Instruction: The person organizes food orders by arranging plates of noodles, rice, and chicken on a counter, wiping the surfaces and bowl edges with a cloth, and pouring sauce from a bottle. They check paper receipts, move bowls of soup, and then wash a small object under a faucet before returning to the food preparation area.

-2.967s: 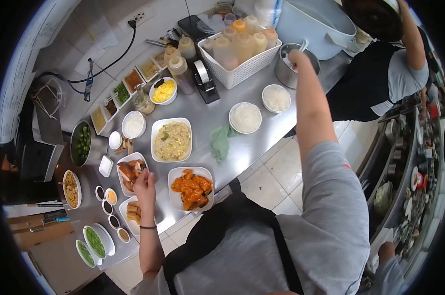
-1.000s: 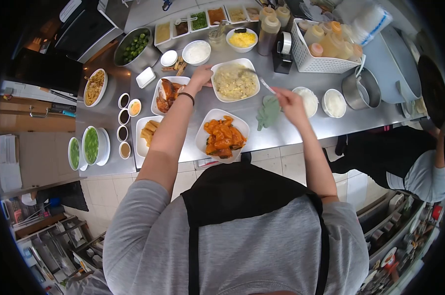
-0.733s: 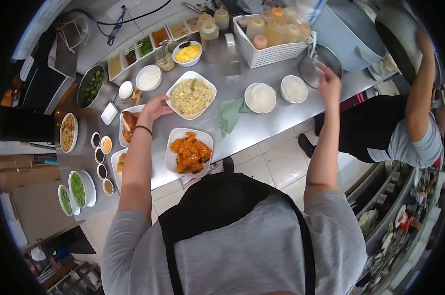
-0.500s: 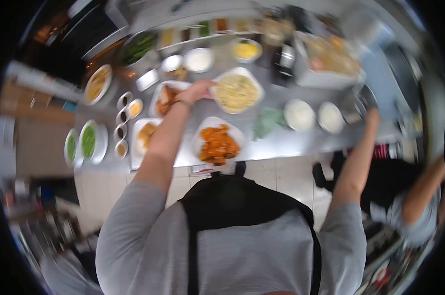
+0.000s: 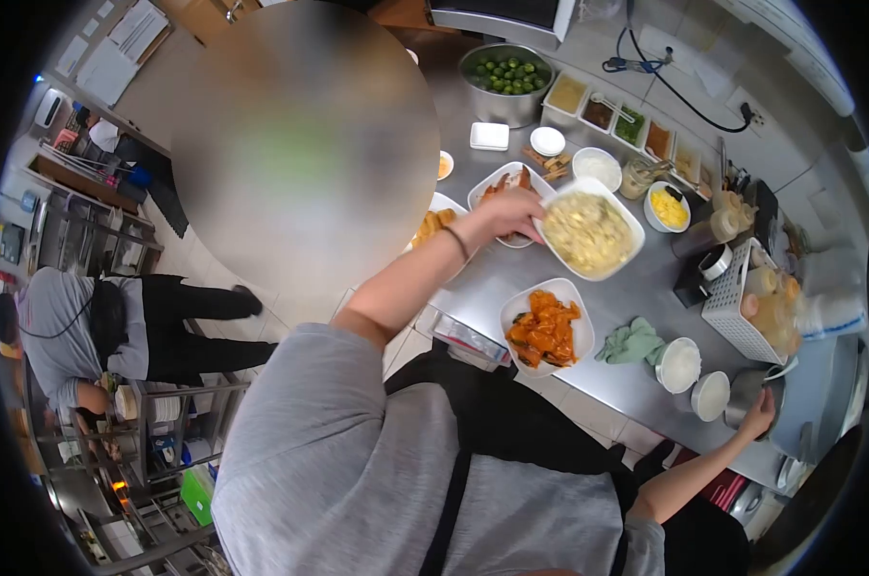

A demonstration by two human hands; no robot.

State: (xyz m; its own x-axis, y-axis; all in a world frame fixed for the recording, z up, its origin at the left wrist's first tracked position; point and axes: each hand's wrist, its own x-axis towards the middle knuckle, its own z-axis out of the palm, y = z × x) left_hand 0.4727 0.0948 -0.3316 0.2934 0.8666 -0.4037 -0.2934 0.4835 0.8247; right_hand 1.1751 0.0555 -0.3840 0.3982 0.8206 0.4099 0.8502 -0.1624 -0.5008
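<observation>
My left hand (image 5: 516, 212) grips the near-left rim of a white square bowl (image 5: 593, 232) of chunky, creamy yellow food. Behind that hand, partly hidden, a white dish of browned meat (image 5: 498, 185) sits on the steel counter. Closer to my body stands a white bowl of orange-sauced pieces (image 5: 547, 328). At the far right, my right hand (image 5: 759, 415) has its fingers closed on the rim of a metal pot (image 5: 742, 398). Two tubs of white food, one left (image 5: 679, 366) and one right (image 5: 711, 396), stand beside the pot, next to a crumpled green cloth (image 5: 630, 342).
A pot of green vegetables (image 5: 507, 82) and a row of condiment containers (image 5: 630, 127) line the counter's back. A white basket of bottles (image 5: 742, 305) stands at the right. Another person (image 5: 98, 326) bends over shelving at the left. A round blur hides the upper left.
The view has swung left, so the counter appears rotated and shifted right. My left hand still grips the bowl of yellow food, and my right hand is still at the metal pot.
</observation>
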